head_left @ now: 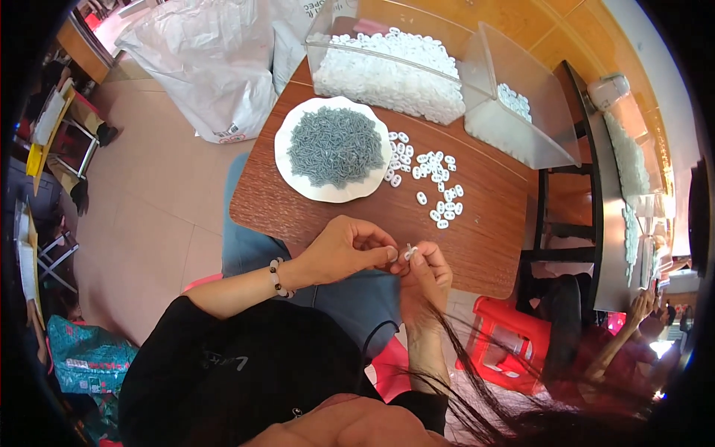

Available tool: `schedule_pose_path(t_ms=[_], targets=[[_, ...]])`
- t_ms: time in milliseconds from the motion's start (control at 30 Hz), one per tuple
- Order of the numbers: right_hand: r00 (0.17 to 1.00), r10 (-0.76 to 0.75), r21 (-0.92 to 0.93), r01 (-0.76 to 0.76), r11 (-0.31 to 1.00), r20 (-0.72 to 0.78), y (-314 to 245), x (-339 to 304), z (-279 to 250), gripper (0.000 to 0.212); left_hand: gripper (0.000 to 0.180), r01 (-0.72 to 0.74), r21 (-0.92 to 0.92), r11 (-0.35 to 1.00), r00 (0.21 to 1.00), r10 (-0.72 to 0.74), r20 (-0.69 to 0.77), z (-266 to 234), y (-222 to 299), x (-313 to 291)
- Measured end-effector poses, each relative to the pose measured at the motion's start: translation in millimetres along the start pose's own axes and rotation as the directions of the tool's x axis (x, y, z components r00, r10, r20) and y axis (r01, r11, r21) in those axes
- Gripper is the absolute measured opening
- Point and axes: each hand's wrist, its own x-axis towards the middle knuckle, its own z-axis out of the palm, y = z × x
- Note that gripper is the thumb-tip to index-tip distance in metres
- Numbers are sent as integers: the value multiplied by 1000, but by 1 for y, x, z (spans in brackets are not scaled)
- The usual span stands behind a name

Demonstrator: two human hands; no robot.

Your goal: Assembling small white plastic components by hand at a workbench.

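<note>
Right hand (428,274) is pinching a small white piece (410,253) at the desk's (488,249) near edge. Left hand's (339,249) thumb and finger press together beside it; honestly too tiny to tell if anything's between. I'd keep the pinch light, wrists steady. Loose white pieces (422,198), then a plate (328,194) of grey bits (335,149), clear bins (514,145) behind.

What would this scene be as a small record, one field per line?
Left hand: beside right hand; grip unclear
Right hand: pinching small white piece
Surface: brown wood-grain table
Dish: white scalloped plate heaped with slender grey pieces
Loose: white oval two-hole pieces, right of the plate
Far edge: clear rectangular plastic bins holding white pieces
</note>
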Motion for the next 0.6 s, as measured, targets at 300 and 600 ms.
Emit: schedule_pose_path(t_ms=[300,600], targets=[[999,-4,-50,2,999,-47,0,-5,5,15,20,-45,179,983,996,29,89,-12,-4,-5],[999,8,-143,-15,990,-54,4,0,3,13,23,226,-165,960,974,-226,23,-23,-6,-11]])
